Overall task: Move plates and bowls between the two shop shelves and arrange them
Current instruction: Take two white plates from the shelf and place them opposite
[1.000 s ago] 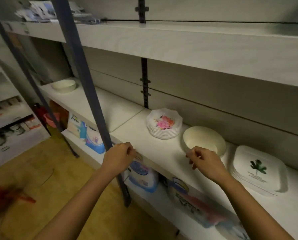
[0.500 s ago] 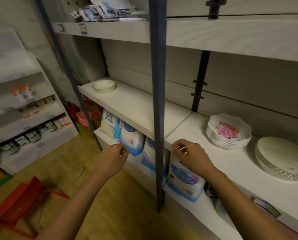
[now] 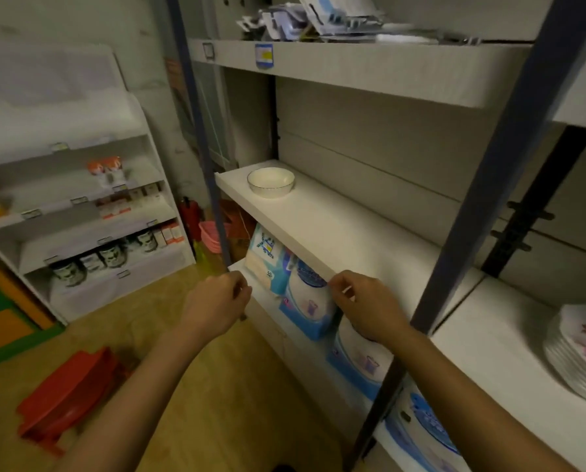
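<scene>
A cream bowl (image 3: 271,181) stands alone at the far left end of the white middle shelf (image 3: 346,233). A stack of scalloped plates with a pink flower print (image 3: 581,352) sits on the neighbouring shelf section at the right edge of view. My left hand (image 3: 216,301) hovers in front of the shelf's lower left, fingers curled, nothing in it. My right hand (image 3: 366,308) is loosely curled at the shelf's front edge, also holding nothing. Both hands are well short of the bowl.
A dark blue upright post (image 3: 482,212) divides the two shelf sections; another post (image 3: 199,137) stands at the left end. Blue-and-white tissue packs (image 3: 305,301) fill the lower shelf. A red tray stack (image 3: 70,393) lies on the wooden floor. A white display rack (image 3: 80,216) stands left.
My view has swung left along the shelf; the flowered plates slid to the right edge and the cream plate and leaf-print plates left view. Both hands travelled left, still empty and curled.
</scene>
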`<control>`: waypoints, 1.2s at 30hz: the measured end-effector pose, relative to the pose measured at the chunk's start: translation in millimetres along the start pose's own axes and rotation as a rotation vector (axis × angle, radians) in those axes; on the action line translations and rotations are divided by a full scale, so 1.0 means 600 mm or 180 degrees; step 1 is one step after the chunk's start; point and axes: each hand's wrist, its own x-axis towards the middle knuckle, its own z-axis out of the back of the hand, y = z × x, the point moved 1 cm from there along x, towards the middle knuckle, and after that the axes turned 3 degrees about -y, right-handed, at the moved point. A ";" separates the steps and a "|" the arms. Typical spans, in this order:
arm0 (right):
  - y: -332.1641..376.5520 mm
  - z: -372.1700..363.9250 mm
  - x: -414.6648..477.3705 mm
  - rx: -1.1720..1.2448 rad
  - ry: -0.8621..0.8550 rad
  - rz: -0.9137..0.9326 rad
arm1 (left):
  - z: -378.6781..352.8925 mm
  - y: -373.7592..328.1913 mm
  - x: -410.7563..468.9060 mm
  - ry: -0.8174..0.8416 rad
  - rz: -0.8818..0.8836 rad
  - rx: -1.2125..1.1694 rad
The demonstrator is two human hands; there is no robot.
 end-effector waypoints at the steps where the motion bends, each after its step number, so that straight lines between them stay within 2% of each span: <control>1: 0.004 -0.013 0.029 -0.0035 0.0016 -0.0020 | 0.001 0.011 0.023 0.0014 0.0000 0.0044; 7: 0.033 -0.051 0.204 -0.0064 0.0002 -0.0211 | 0.013 0.081 0.171 0.0396 -0.0032 0.0280; 15: 0.049 -0.099 0.383 -0.0056 0.0114 -0.0302 | 0.003 0.166 0.341 0.0321 -0.0166 0.0317; 22: 0.051 -0.133 0.499 -0.0114 -0.0081 -0.0568 | -0.022 0.243 0.499 0.0386 -0.0218 0.0330; 28: 0.060 -0.177 0.616 -0.0241 -0.0399 -0.1056 | -0.061 0.313 0.684 0.0574 -0.0458 0.0163; 36: 0.101 -0.255 0.763 -0.0226 -0.0642 -0.2250 | -0.073 0.394 0.876 0.1006 -0.1163 -0.0080</control>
